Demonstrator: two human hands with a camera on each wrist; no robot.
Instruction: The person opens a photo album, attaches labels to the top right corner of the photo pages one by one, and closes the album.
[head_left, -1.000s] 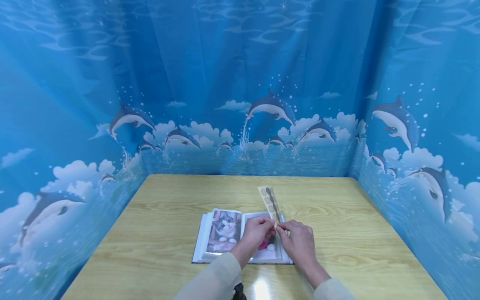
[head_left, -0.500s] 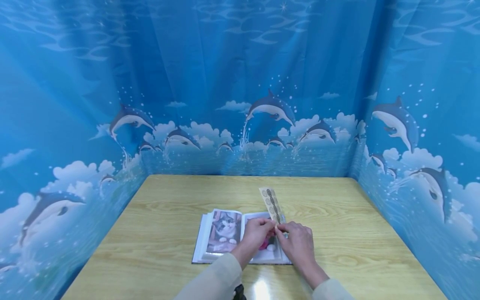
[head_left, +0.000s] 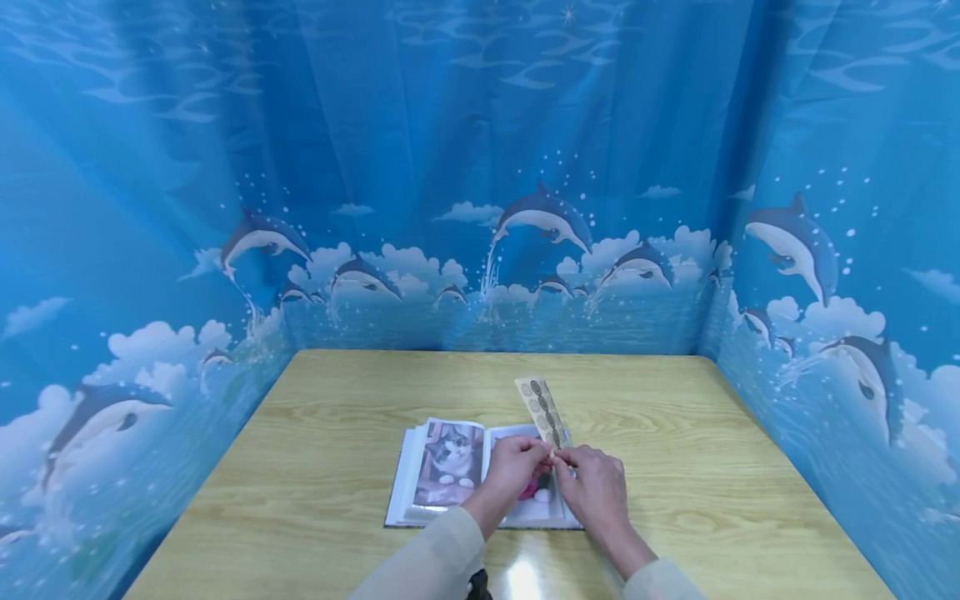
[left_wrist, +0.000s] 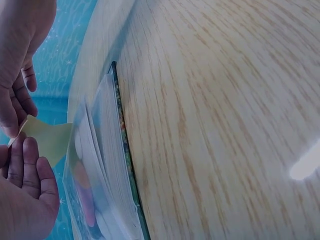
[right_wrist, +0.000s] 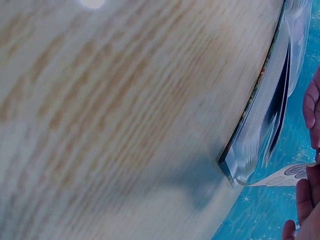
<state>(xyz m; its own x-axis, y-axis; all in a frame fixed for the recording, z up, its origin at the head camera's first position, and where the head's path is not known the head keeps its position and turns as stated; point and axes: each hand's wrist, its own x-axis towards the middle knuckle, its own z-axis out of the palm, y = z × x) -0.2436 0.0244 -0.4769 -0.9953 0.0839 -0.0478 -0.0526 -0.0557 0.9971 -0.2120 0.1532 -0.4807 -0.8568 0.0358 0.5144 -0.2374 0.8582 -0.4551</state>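
A narrow cream sheet of round stickers (head_left: 542, 408), pale in one column and dark in the other, slants up and away over an open photo album (head_left: 400, 492). My left hand (head_left: 512, 472) pinches its near end. Against that same end, my right hand (head_left: 600, 485) pinches with thumb and forefinger, fingertips close to the left ones. In the left wrist view, the plain yellowish back of the sticker sheet (left_wrist: 48, 141) shows between both hands. The right wrist view catches part of its printed face. Whether a sticker is lifting between the fingertips is too small to tell.
The album's left page carries a cat photo (head_left: 452, 461); the hands partly cover the right page's photo, with a pink patch (head_left: 529, 488). Beneath lies a wood-grain table (head_left: 300, 475). Blue dolphin-print curtains (head_left: 420, 167) enclose its back and sides.
The far end of the sticker sheet has dipped slightly. Both hands hold nearly the same place over the right page, with only small fingertip shifts. The album has not moved.
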